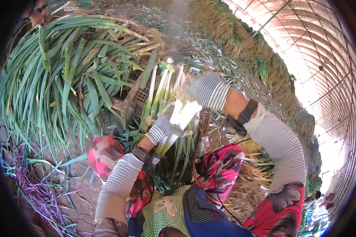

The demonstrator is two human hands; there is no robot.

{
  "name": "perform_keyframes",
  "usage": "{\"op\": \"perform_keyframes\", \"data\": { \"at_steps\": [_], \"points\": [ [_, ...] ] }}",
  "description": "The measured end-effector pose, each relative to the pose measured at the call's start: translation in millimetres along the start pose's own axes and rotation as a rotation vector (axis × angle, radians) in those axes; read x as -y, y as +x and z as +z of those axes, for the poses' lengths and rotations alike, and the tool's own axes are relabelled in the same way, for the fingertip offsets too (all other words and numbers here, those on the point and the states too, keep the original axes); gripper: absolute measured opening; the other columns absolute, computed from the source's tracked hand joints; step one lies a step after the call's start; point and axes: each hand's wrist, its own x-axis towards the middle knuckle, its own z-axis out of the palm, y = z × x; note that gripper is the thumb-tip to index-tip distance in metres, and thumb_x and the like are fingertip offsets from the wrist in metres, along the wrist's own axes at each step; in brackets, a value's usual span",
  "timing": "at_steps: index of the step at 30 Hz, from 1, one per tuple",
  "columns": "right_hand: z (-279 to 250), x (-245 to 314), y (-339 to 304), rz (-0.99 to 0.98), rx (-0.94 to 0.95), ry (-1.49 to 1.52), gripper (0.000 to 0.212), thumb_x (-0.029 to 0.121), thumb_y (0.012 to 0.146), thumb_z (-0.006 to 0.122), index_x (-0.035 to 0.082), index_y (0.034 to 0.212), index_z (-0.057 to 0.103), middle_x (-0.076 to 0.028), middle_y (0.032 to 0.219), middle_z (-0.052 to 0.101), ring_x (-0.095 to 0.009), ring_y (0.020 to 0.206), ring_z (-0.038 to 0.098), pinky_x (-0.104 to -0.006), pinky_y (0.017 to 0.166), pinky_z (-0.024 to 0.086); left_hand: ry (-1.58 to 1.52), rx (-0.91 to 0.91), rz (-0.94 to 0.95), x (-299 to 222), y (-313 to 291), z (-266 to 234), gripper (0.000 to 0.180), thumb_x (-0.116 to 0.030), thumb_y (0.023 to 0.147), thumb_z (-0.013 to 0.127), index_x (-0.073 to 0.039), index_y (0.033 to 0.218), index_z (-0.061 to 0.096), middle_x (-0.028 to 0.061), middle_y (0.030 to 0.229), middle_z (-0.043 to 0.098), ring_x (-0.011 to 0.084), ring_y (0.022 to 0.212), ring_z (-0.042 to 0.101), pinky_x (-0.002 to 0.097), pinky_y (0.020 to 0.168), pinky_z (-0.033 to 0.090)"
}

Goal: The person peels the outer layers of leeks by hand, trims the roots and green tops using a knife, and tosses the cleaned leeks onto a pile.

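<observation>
Two gloved hands work at the middle of the view, both in striped grey-white gloves. My left hand (164,127) is closed around a small bunch of green onions (185,113), whose bright white stems point up and to the right while the green leaves hang down between my knees. At the root end of that bunch is my right hand (210,90); its fingertips are smeared by motion, so I cannot tell whether they grip anything. Beyond my left hand, more green onions (160,87) stand with white ends upward, against a plastic crate (140,98).
A large heap of long-leaved green onions (63,75) lies at the left. Purple strands (37,185) cover the ground at lower left. Rooted onions (261,168) lie beside my right knee. Another person's hand (36,17) shows at far upper left. An earth bank (261,59) runs along the right.
</observation>
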Motion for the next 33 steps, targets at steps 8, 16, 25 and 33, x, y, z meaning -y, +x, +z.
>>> {"op": "perform_keyframes", "data": {
  "at_steps": [8, 16, 25, 33],
  "points": [
    [-44.4, -186.1, -70.7, 1.251, 0.130, 0.207, 0.075, 0.055, 0.080, 0.047, 0.002, 0.131, 0.036, -0.027, 0.115, 0.053, -0.029, 0.112, 0.052, -0.0382, 0.094, 0.042, -0.593, -0.018, -0.135, -56.4, -21.7, -2.6, 0.049, -0.042, 0.085, 0.050, -0.004, 0.116, 0.049, 0.0148, 0.109, 0.052, 0.0338, 0.098, 0.047, 0.0595, 0.088, 0.032],
    [34.7, -25.8, -43.1, 0.421, 0.260, 1.103, 0.070, 0.033, 0.070, 0.073, 0.000, 0.122, 0.040, -0.017, 0.092, 0.064, -0.020, 0.082, 0.061, -0.0320, 0.076, 0.050, -0.464, 0.062, -0.137, -129.4, -58.0, -38.0, 0.065, 0.000, 0.042, 0.080, 0.001, 0.103, 0.058, 0.0083, 0.077, 0.063, 0.0193, 0.069, 0.062, 0.0324, 0.064, 0.052],
    [4.7, 9.8, -18.9, 0.431, 0.190, 1.443, 0.044, 0.035, 0.077, 0.067, -0.001, 0.102, 0.060, -0.014, 0.084, 0.064, -0.021, 0.075, 0.060, -0.0375, 0.073, 0.050, -0.427, -0.071, -0.202, -144.8, -72.9, -38.2, 0.058, 0.001, 0.040, 0.077, 0.000, 0.096, 0.061, 0.0060, 0.078, 0.064, 0.0171, 0.069, 0.062, 0.0308, 0.064, 0.051],
    [14.2, -187.3, -127.5, 1.039, -0.471, 0.858, 0.024, 0.004, 0.085, 0.047, -0.002, 0.105, 0.058, -0.015, 0.086, 0.065, -0.017, 0.068, 0.061, -0.0317, 0.059, 0.052, -0.441, -0.067, -0.160, -123.1, -66.1, -43.1, 0.050, 0.001, 0.042, 0.078, 0.000, 0.089, 0.060, 0.0081, 0.071, 0.062, 0.0207, 0.064, 0.061, 0.0333, 0.061, 0.051]
  ]
}}
